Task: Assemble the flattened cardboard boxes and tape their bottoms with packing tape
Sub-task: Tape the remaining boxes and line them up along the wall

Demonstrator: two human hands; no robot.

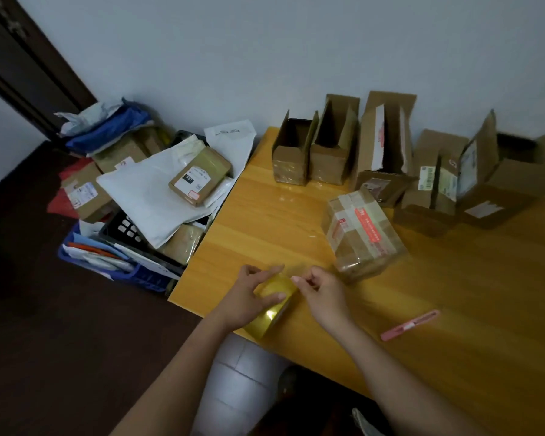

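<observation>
Gripping the roll of packing tape (272, 306) at the near left corner of the worktop (265, 215), the left hand (244, 300) curls its fingers (272, 298) round the roll, while the right hand (320, 286) pinches at the tape's loose end just beside it. A taped cardboard box (364, 232) lies near the hands, toward the middle. Open-flapped boxes (334, 152) stand in a row along the far edge. A pink cutter (409, 325) lies at the near edge, right of the hands.
</observation>
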